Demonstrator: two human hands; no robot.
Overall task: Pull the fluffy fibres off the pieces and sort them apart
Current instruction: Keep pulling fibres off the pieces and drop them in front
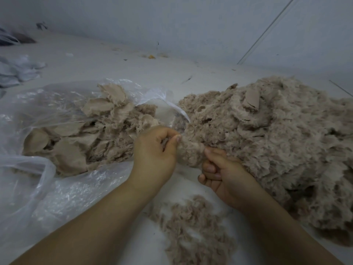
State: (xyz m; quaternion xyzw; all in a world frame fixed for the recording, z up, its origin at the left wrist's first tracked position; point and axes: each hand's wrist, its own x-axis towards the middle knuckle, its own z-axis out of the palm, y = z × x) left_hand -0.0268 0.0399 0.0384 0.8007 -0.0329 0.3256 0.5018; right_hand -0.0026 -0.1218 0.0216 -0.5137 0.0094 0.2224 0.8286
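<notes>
A beige fluffy fabric piece (191,152) is stretched between both hands at the middle of the view. My left hand (154,152) pinches its left edge between thumb and fingers. My right hand (223,175) grips its lower right edge in a closed fist. A big heap of fluffy beige pieces (277,142) lies to the right, touching the held piece. On the left, a clear plastic bag (38,180) lies open with flatter, barer beige pieces (80,136) in it. A small pile of loose fluff (194,230) rests on the white surface between my forearms.
The white surface (118,69) runs back to a pale wall (191,25). Crumpled white and dark cloth (17,71) lies at the far left. Small yellow scraps (151,56) sit near the wall.
</notes>
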